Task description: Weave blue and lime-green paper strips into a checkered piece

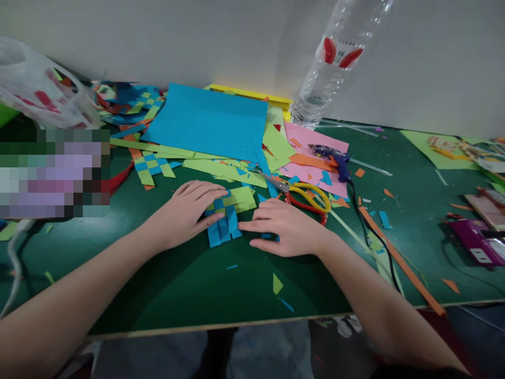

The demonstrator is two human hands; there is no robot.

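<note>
A small woven paper piece of blue and lime-green strips lies on the green tabletop. My left hand rests over its left side, with the thumb and stretched fingers apart on the paper. From the right, my right hand points its index fingertip at the piece's right edge, touching or nearly so; its fingers are apart. Blue paper scraps lie partly hidden under the right hand. Just behind that hand are scissors with yellow and red handles, blades pointing left.
A blue paper sheet covers strips at the back. A glue gun lies on pink paper, its black cord trailing forward. A tall plastic bottle stands behind. Another woven piece, a plastic bag and a purple object flank the work.
</note>
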